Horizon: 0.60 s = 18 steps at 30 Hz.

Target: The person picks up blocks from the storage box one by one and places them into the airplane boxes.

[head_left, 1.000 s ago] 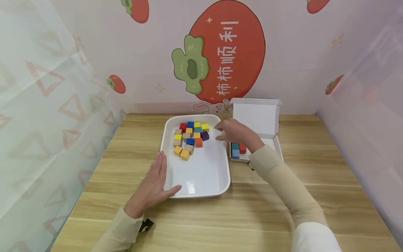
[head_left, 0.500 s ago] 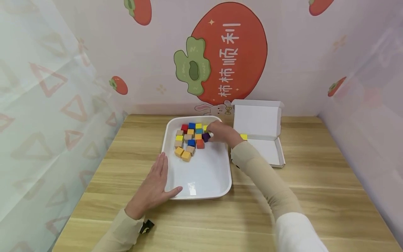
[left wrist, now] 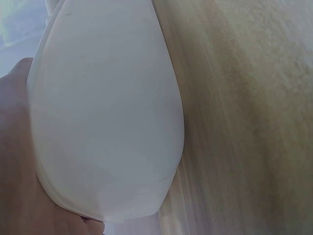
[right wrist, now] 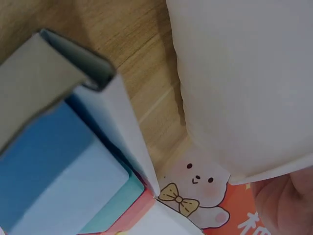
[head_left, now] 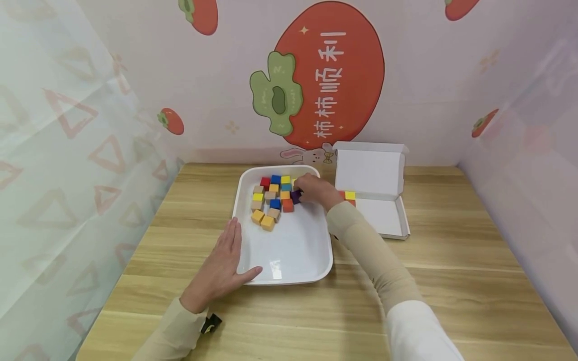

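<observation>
My left hand [head_left: 219, 265] lies with straight fingers along the left side of the white tray [head_left: 284, 278], its thumb over the near left rim. Over the tray's far right part, my right hand [head_left: 316, 190] pinches a purple cube [head_left: 296, 196] between thumb and fingers. The fingers partly cover a yellow cube just behind it. Several other wooden cubes, such as a red-orange cube [head_left: 287, 206] and a blue cube [head_left: 275, 204], lie to the left in the tray. The left wrist view shows the tray's outer wall [left wrist: 107, 107] beside the hand.
An open white box [head_left: 390, 218] with its lid raised stands right of the tray. Inside are a yellow cube [head_left: 349, 195], red cubes and a blue cube [right wrist: 63, 166], partly hidden by my right forearm in the head view. A patterned cloth [head_left: 217, 75] hangs behind the table.
My right hand has moved left from the tray's right rim to the purple cube, its fingers closing around it. My left hand stays at the tray's left side.
</observation>
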Each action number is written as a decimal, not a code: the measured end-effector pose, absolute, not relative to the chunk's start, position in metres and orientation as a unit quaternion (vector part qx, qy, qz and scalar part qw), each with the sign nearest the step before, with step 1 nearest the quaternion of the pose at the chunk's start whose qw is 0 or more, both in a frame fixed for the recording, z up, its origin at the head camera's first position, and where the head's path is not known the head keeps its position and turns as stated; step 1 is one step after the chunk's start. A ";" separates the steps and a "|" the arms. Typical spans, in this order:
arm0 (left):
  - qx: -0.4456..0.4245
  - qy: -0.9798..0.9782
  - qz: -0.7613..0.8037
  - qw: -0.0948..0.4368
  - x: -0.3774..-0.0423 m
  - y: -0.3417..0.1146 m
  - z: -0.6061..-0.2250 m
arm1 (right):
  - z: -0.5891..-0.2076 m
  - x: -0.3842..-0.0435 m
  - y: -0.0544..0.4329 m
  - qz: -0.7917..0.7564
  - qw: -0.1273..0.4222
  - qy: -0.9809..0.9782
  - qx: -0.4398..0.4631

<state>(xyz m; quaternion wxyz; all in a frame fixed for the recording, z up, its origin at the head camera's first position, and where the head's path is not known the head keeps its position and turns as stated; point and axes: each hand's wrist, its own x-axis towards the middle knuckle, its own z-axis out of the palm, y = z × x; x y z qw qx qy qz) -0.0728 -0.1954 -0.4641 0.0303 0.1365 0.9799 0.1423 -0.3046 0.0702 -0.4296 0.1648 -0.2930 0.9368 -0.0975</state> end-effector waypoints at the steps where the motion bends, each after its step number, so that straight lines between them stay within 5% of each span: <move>1: 0.136 0.980 0.142 0.031 -0.073 -0.195 -0.464 | -0.429 -0.304 0.071 -0.101 0.164 0.936 -0.295; 18: 0.137 0.980 0.144 0.025 -0.072 -0.195 -0.463 | -0.394 -0.278 0.113 -0.172 0.133 0.928 -0.302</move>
